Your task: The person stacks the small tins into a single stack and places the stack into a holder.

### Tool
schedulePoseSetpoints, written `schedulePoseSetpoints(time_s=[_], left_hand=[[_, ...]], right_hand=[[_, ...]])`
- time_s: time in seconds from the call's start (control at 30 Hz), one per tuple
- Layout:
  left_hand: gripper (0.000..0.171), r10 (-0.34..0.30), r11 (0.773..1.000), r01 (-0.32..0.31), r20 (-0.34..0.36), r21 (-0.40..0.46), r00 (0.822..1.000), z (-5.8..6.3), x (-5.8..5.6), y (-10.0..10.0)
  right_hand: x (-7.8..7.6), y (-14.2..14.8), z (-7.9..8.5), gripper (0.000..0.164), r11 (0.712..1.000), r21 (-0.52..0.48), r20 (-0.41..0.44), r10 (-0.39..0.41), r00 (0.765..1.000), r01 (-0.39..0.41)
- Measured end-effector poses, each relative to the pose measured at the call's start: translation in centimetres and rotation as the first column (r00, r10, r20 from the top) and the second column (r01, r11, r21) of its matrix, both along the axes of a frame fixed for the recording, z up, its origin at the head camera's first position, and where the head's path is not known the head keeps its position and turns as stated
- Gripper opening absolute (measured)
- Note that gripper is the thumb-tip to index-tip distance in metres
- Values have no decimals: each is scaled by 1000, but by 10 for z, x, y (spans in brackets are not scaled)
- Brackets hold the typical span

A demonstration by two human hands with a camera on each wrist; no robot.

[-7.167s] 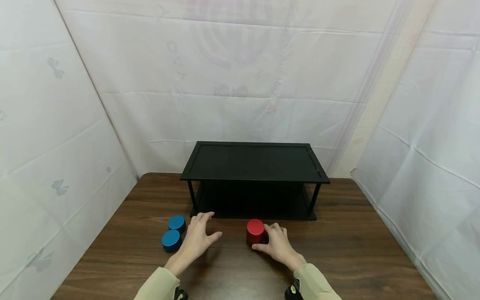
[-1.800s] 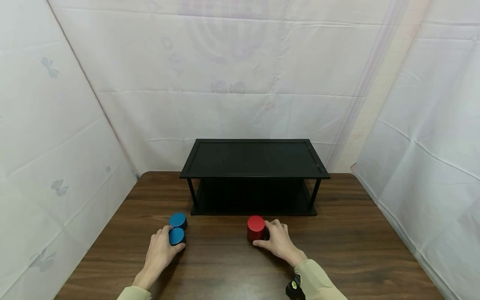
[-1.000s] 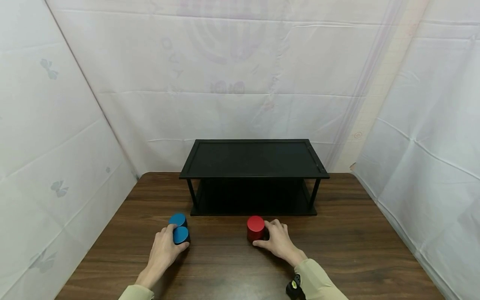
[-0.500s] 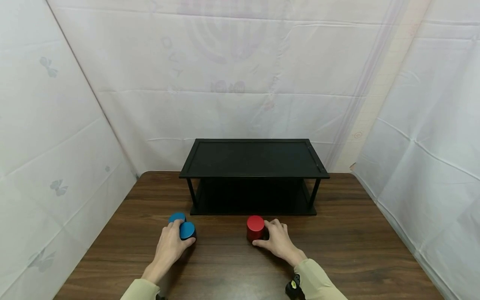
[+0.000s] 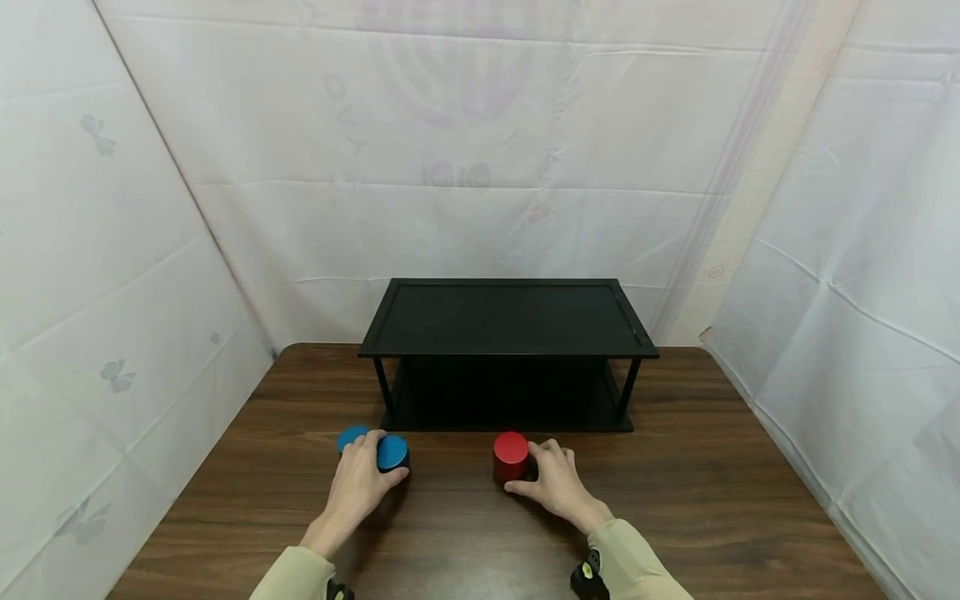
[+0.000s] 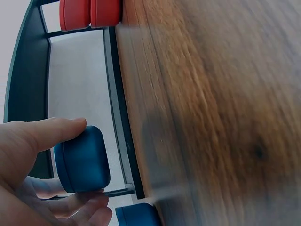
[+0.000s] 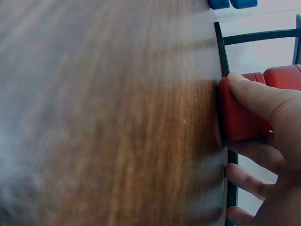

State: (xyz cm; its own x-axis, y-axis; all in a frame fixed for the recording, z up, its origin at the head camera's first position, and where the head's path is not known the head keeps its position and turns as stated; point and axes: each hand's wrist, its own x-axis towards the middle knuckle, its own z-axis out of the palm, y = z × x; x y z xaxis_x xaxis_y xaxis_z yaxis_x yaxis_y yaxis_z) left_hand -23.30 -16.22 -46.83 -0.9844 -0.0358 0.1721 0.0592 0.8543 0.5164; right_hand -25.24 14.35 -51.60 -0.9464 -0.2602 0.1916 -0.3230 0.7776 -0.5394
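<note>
My left hand (image 5: 357, 485) grips a small blue round tin (image 5: 393, 452) between thumb and fingers. In the left wrist view a gap of light shows between this tin and the wooden table. A second blue tin (image 5: 352, 437) stands on the table just behind that hand, partly covered by it. Two red tins are stacked to the right, the upper red tin (image 7: 284, 77) on the lower red tin (image 7: 240, 113). My right hand (image 5: 557, 485) holds the lower one, thumb on one side and fingers on the other.
A black two-level rack (image 5: 502, 321) stands at the back of the wooden table (image 5: 705, 475), its front edge just behind the tins. White sheets (image 5: 465, 225) hang behind and at both sides.
My left hand has reached the front blue tin, taken hold of it and carried it rightward and slightly back, away from the other blue tin. My right hand stays at the red stack.
</note>
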Motion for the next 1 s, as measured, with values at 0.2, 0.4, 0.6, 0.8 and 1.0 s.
schedulePoseSetpoints(time_s=[0.2,0.4,0.6,0.8,1.0], left_hand=[[65,-18,1000,19,-16,15,1000,2,-1,6],[66,-34,999,35,-28,27,999,3,-4,13],[65,-46,998,48,-52,31,998,4,-5,17],[66,-56,998,59,-65,36,996,6,-6,21],[65,-72,997,75,-81,34,994,10,-7,26]], right_hand=[[0,0,0,69,1000,0,0,0,1000,0],[0,0,0,68,1000,-6,-3,1,1000,-1],[0,0,0,67,1000,-6,-9,3,1000,-3],[-2,0,-1,66,1000,10,-16,2,1000,-2],[-3,0,-3,66,1000,7,-12,4,1000,-3]])
